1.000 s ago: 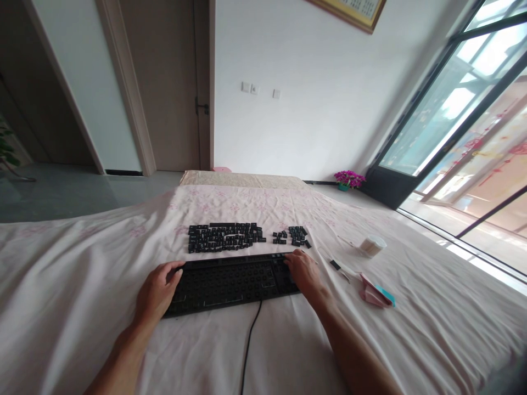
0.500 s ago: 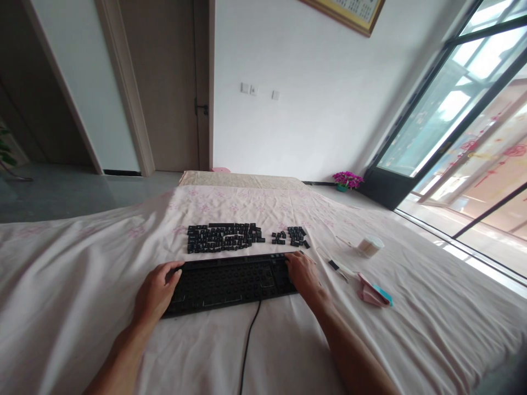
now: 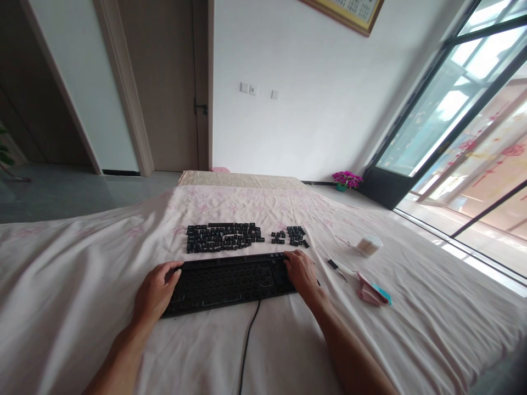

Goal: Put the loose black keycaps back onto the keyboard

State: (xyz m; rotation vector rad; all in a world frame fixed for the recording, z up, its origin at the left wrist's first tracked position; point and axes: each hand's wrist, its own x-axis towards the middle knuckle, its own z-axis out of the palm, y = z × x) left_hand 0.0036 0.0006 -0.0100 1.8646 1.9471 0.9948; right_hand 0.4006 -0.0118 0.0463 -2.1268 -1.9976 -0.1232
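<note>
A black keyboard (image 3: 230, 282) with its keycaps off lies flat on the pink sheet, slightly tilted, its cable (image 3: 249, 340) running toward me. My left hand (image 3: 158, 288) grips its left end, thumb and fingers closed about the edge. At the right end, my right hand (image 3: 302, 269) holds the keyboard, fingers over the far corner and the palm covering part of that side. Just beyond the keyboard lie rows of loose black keycaps (image 3: 222, 237), with smaller groups of keycaps (image 3: 297, 235) to their right.
On the right are a round tub of cotton swabs (image 3: 369, 246), a small black-and-silver tool (image 3: 337, 269) and a folded pink cloth with a blue piece (image 3: 373, 291). The sheet (image 3: 432, 329) is wrinkled. Beyond stand a door (image 3: 160, 82) and purple flowers (image 3: 347, 179).
Almost nothing differs. The view has shifted very slightly, and both hands stay on the keyboard's ends.
</note>
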